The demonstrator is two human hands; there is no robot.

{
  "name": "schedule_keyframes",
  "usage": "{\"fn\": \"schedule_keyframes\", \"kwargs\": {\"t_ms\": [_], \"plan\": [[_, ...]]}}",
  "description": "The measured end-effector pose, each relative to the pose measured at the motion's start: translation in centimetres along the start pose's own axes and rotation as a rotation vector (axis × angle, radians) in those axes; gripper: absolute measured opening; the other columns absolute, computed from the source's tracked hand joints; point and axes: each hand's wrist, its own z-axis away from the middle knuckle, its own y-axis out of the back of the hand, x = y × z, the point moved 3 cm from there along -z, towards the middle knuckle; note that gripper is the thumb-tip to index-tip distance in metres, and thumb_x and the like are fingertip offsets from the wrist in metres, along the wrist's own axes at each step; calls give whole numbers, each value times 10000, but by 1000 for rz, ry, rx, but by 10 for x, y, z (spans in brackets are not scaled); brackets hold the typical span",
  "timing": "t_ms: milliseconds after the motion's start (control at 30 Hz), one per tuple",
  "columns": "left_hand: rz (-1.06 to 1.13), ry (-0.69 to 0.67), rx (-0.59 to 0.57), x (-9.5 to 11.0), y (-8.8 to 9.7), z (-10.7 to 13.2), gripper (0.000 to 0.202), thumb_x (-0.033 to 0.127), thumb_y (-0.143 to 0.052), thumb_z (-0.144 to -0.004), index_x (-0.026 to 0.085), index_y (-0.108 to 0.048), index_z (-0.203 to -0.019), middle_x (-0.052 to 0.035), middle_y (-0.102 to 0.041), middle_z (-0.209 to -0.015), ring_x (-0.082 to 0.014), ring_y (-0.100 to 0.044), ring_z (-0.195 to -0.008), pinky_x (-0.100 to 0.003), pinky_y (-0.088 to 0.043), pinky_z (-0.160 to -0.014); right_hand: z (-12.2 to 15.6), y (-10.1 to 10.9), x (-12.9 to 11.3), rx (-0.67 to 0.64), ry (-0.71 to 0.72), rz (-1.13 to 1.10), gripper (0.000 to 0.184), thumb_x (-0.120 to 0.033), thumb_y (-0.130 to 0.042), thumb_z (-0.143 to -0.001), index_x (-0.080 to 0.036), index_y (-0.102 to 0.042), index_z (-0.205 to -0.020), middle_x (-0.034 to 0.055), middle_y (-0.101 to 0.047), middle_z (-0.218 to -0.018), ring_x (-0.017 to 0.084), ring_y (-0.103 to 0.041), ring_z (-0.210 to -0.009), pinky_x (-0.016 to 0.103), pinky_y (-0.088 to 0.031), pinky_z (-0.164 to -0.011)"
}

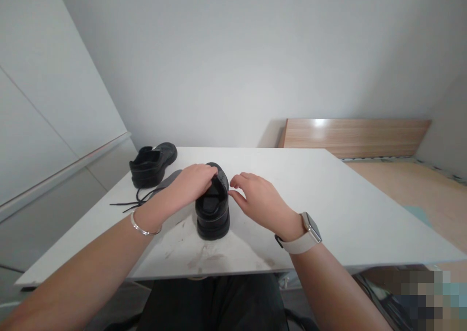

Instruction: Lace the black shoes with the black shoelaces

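Observation:
A black shoe point(213, 224) stands on the white table in front of me, its heel towards me and its opening facing up. My left hand point(195, 180) reaches over it from the left, with its fingers bent onto the shoe's upper near the tongue. Just off the shoe's right side is my right hand point(251, 190), its thumb and fingers curved with a gap between them. The thumb tip is at the shoe's edge; whether it touches I cannot tell. Black shoelaces point(136, 203) lie loose to the left, beside a flat grey piece point(170, 179) partly hidden by my left wrist.
A second black shoe point(148, 168) sits at the back left of the white table point(292, 175). Dark smudges mark the tabletop near its front edge. White panels rise on the left, and a wooden headboard point(350, 134) with a bed surface point(394, 180) is at the right.

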Motion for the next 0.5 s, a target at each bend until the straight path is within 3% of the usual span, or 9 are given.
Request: {"fn": "schedule_keyframes", "kwargs": {"t_ms": [67, 133, 233, 333, 500], "plan": [[14, -87, -41, -1, -2, 1, 121, 226, -632, -864, 161, -645, -965, -110, -695, -988, -287, -655, -941, -376, -490, -827, -3, 7, -9, 80, 88, -61, 126, -212, -541, -981, -146, -649, -984, 91, -684, -983, 213, -620, -944, 330, -461, -827], [-16, -131, -88, -1, -5, 3, 314, 264, -741, -775, 157, -637, -1051, -135, -652, -1131, -313, -620, -1044, -394, -486, -886, -7, 8, -19, 103, 200, -138, 111, -189, -552, -973, -141, -652, -968, 88, -682, -980, 198, -603, -949, 319, -457, -848], [-72, -111, -111, 3, -8, 1, 331, 197, -651, -829, 134, -615, -1153, -171, -593, -1227, -321, -583, -1127, -401, -480, -925, -15, 1, -31, 45, 333, -209, 109, -168, -563, -961, -128, -664, -950, 91, -701, -987, 182, -610, -936, 302, -459, -846], [-136, -68, -103, 8, -9, -2, 272, 133, -495, -900, 84, -619, -1138, -199, -606, -1170, -313, -619, -1046, -418, -492, -894, -22, -12, -35, -86, 349, -173, 152, -186, -561, -963, -121, -689, -913, 96, -729, -950, 182, -641, -881, 298, -460, -787], [-49, -67, -64, 6, -3, 0, 226, 94, -489, -883, 123, -672, -1012, -159, -675, -1071, -277, -667, -945, -380, -509, -824, -29, -19, -37, -240, 302, -75, 256, -222, -514, -991, -105, -731, -921, 120, -756, -936, 197, -678, -853, 293, -468, -747]]}}
